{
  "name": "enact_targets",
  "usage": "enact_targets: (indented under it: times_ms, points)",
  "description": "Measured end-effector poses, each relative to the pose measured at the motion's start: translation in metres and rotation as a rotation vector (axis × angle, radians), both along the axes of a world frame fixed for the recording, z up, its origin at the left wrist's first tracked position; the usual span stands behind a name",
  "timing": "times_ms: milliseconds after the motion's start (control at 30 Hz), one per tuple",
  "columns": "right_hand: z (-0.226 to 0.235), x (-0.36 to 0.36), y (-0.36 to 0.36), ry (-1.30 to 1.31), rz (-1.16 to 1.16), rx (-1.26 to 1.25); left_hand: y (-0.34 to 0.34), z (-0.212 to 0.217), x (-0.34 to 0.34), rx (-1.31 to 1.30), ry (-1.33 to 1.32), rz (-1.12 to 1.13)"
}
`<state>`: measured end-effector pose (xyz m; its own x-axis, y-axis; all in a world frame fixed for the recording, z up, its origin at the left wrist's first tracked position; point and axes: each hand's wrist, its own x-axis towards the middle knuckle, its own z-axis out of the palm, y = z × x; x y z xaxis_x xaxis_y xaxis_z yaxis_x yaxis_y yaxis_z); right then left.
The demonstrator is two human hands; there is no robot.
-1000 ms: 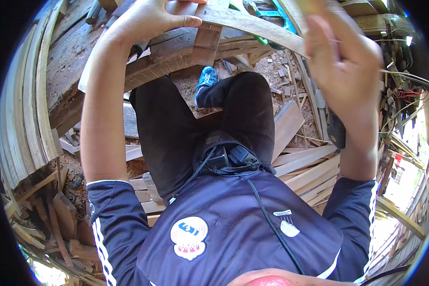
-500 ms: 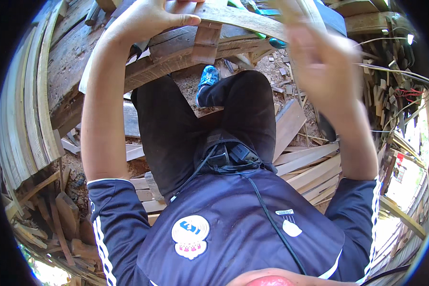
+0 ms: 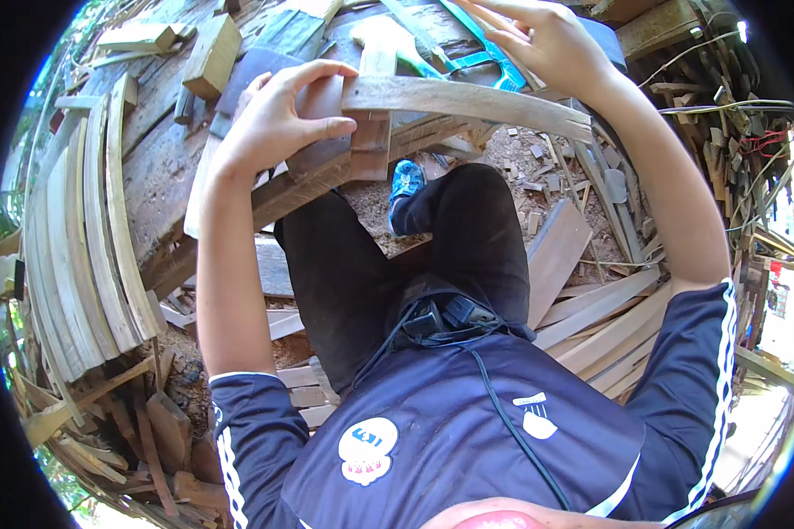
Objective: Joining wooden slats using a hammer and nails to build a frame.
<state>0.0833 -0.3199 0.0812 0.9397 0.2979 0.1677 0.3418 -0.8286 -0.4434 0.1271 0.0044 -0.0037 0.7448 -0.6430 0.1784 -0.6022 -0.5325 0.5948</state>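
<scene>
My left hand is curled round the left end of a curved wooden slat, with thumb below and fingers above. The slat bows out to the right, its ragged far end free, across a short upright brown board at the bench edge. My right hand is at the top right, fingers stretched out to the left beside a teal tool with a frame-like handle. Its fingertips lie near the picture's top edge. A green-handled thing lies behind the slat.
Curved slats stand in a row at the left. A wood block lies on the worn bench. Boards and offcuts cover the ground around my legs; stacked wood and wires are at the right.
My right hand, blurred before over the slat's right part, has moved up to beside the teal tool. The slat's right end is now uncovered. The view has shifted, showing more bench.
</scene>
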Motion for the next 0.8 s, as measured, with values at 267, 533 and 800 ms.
enact_targets:
  times_ms: [267, 533, 800]
  points:
    - [-0.013, 0.043, -0.006, -0.128, 0.059, -0.677, -0.001, 0.000, -0.005, 0.031, 0.016, 0.007]
    - [-0.038, -0.039, 0.019, -0.192, 0.179, 0.019, -0.006, 0.012, -0.010, 0.024, -0.006, -0.001]
    - [-0.064, -0.056, 0.019, -0.177, -0.005, -0.155, -0.011, 0.011, -0.010, 0.050, 0.024, 0.034]
